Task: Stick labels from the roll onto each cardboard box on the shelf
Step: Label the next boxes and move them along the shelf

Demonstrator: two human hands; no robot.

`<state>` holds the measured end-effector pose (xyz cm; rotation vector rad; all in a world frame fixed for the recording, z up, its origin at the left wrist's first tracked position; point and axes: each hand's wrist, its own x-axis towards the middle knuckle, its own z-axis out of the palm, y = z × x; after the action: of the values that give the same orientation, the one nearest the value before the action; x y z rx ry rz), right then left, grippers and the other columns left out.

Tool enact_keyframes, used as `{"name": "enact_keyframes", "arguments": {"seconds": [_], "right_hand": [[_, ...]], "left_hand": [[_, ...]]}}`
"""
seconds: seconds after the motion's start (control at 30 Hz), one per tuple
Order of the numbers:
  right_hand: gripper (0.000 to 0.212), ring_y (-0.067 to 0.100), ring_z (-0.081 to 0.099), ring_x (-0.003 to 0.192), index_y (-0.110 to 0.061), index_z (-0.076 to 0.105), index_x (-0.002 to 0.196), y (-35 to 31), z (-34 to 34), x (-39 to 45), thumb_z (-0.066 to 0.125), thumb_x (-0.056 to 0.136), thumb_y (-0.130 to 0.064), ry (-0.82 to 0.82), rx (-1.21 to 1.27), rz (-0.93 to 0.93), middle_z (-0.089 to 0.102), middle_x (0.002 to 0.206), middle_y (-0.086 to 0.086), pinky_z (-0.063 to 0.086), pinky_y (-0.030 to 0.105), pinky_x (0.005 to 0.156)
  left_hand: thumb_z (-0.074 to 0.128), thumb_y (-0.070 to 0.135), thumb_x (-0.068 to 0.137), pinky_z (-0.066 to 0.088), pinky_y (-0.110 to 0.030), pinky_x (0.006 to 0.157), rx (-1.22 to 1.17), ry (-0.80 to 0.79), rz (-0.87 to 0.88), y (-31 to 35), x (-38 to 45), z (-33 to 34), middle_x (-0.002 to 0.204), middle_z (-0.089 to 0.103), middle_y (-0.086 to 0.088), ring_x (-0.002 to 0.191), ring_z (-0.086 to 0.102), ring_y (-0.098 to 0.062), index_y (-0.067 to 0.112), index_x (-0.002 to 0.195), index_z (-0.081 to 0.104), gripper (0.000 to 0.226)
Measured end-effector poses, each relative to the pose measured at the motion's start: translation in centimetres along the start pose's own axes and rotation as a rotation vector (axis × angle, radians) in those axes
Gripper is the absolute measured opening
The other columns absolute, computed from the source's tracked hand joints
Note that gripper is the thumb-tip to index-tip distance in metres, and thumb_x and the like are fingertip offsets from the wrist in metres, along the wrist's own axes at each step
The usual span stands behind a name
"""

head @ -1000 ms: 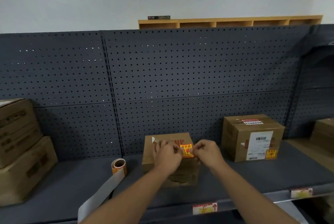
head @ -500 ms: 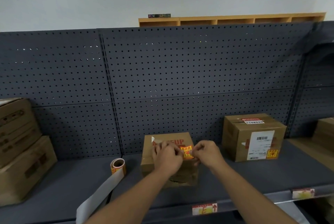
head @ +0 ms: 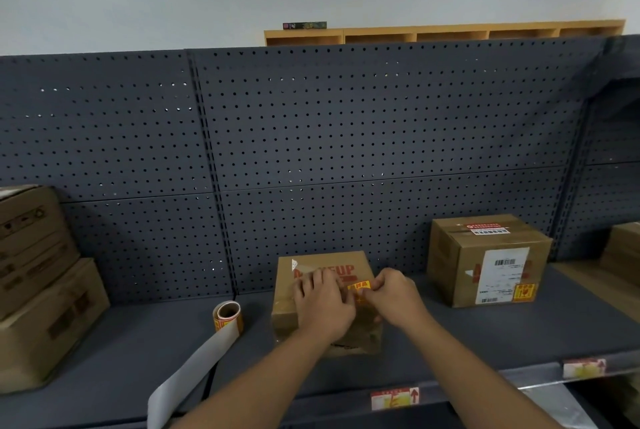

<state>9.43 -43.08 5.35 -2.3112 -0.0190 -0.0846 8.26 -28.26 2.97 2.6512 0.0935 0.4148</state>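
Both hands are meeting over the middle cardboard box (head: 329, 304) at the lower centre of the frame, much as they were a second ago. The left hand (head: 323, 307) is lying over the box's front upper edge with its fingers bent, and the right hand (head: 393, 297) is pinching the right side of an orange-and-yellow label (head: 360, 290) that is showing between the two hands; whether the left fingers are gripping the label or only pressing it cannot be told. Compared with the earlier pictures, the label is sitting a little lower against the box face and more of it is being covered by the fingers, while the hands are staying in almost the same spot. The label roll (head: 228, 316) is standing on the grey shelf (head: 121, 359) just left of the box, its white backing strip (head: 194, 369) trailing toward the lower left edge, unchanged. At the right of the frame, well apart, a second cardboard box (head: 485, 260) is already carrying an orange label at its lower right corner. Stacked boxes (head: 38, 283) are sitting at the far left against the perforated back panel (head: 346, 134).
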Motion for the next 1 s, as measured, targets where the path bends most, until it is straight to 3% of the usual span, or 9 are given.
{"name": "enact_keyframes", "arguments": {"seconds": [0.13, 0.23, 0.4, 0.5, 0.63, 0.77, 0.87, 1.0], "right_hand": [[0.026, 0.014, 0.069, 0.065, -0.019, 0.057, 0.087, 0.3, 0.4, 0.0, 0.078, 0.089, -0.034, 0.036, -0.046, -0.049, 0.069, 0.083, -0.001, 0.057, 0.028, 0.054], [0.028, 0.016, 0.069, 0.07, -0.019, 0.057, 0.086, 0.4, 0.6, 0.2, 0.079, 0.087, -0.037, 0.03, -0.055, -0.039, 0.069, 0.081, -0.001, 0.057, 0.033, 0.06], [0.036, 0.01, 0.066, 0.054, -0.011, 0.053, 0.096, 0.4, 0.4, 0.5, 0.081, 0.088, -0.032, 0.023, -0.027, 0.016, 0.067, 0.088, 0.003, 0.042, 0.017, 0.037], [0.03, 0.018, 0.069, 0.062, -0.013, 0.048, 0.096, 0.7, 0.5, 0.9, 0.077, 0.09, -0.022, 0.027, -0.004, 0.043, 0.063, 0.097, 0.007, 0.045, 0.018, 0.038], [0.01, 0.025, 0.071, 0.07, -0.01, 0.052, 0.099, 0.6, 0.7, 1.3, 0.061, 0.096, -0.011, 0.005, -0.035, 0.045, 0.059, 0.104, 0.01, 0.052, 0.025, 0.044], [0.014, 0.024, 0.065, 0.088, -0.008, 0.054, 0.108, 0.2, 0.7, 1.8, 0.057, 0.096, -0.013, 0.005, -0.095, 0.044, 0.063, 0.102, 0.008, 0.045, 0.029, 0.059], [0.028, 0.018, 0.062, 0.082, -0.01, 0.049, 0.109, 0.5, 1.0, 1.7, 0.058, 0.101, -0.035, -0.005, -0.031, 0.045, 0.063, 0.096, 0.004, 0.04, 0.028, 0.055], [0.043, 0.016, 0.058, 0.078, -0.013, 0.048, 0.105, 1.6, 2.3, 1.7, 0.048, 0.103, -0.056, -0.044, -0.05, 0.052, 0.061, 0.096, 0.003, 0.041, 0.029, 0.055]], "left_hand": [[0.044, 0.048, 0.098, 0.009, -0.052, 0.126, 0.045, -0.038, 0.009, 0.2, -0.1, 0.1, 0.149, 0.045, 0.003, 0.147, 0.03, -0.024, 0.027, 0.13, 0.045, 0.038], [0.033, 0.05, 0.102, -0.002, -0.054, 0.126, 0.106, -0.128, 0.0, 0.3, 0.2, -0.2, 0.169, 0.022, 0.001, 0.158, 0.008, -0.024, 0.027, 0.155, 0.029, 0.058], [0.02, 0.049, 0.106, -0.011, -0.057, 0.125, 0.18, -0.295, -0.017, 0.6, 0.6, -0.7, 0.173, -0.005, 0.0, 0.159, -0.011, -0.022, 0.028, 0.165, 0.005, 0.064], [0.017, 0.047, 0.107, -0.011, -0.057, 0.125, 0.194, -0.342, -0.026, 0.7, 0.9, -0.8, 0.173, -0.009, 0.0, 0.158, -0.014, -0.023, 0.027, 0.165, 0.001, 0.063], [0.018, 0.046, 0.108, -0.012, -0.055, 0.125, 0.166, -0.33, -0.023, 0.7, 0.9, -0.9, 0.173, -0.004, 0.001, 0.159, -0.011, -0.023, 0.03, 0.165, 0.009, 0.059], [0.022, 0.046, 0.109, -0.004, -0.053, 0.127, 0.114, -0.224, -0.04, 0.9, 0.9, -0.7, 0.171, 0.017, 0.004, 0.158, 0.004, -0.022, 0.036, 0.154, 0.034, 0.048], [0.024, 0.054, 0.107, 0.003, -0.053, 0.125, 0.11, -0.159, -0.078, 1.3, 0.7, -0.3, 0.162, 0.03, 0.004, 0.154, 0.016, -0.022, 0.035, 0.144, 0.046, 0.047], [0.025, 0.052, 0.106, 0.006, -0.054, 0.123, 0.156, -0.109, -0.076, 1.5, 0.7, 0.2, 0.16, 0.032, 0.002, 0.152, 0.019, -0.023, 0.033, 0.141, 0.047, 0.045]]}}
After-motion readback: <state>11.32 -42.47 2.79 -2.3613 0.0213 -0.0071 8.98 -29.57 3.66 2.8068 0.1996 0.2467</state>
